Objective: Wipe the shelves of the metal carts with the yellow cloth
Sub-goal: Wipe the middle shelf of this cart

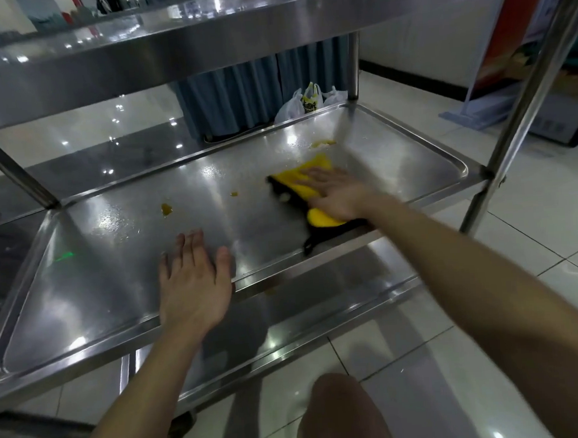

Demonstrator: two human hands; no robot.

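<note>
On the middle shelf of the metal cart, the right hand lies palm down with fingers extended, pressing flat on the yellow cloth toward the right side of the shelf. The left hand rests flat, fingers spread, near the front rim. Yellow-brown spills lie between the two hands.
</note>
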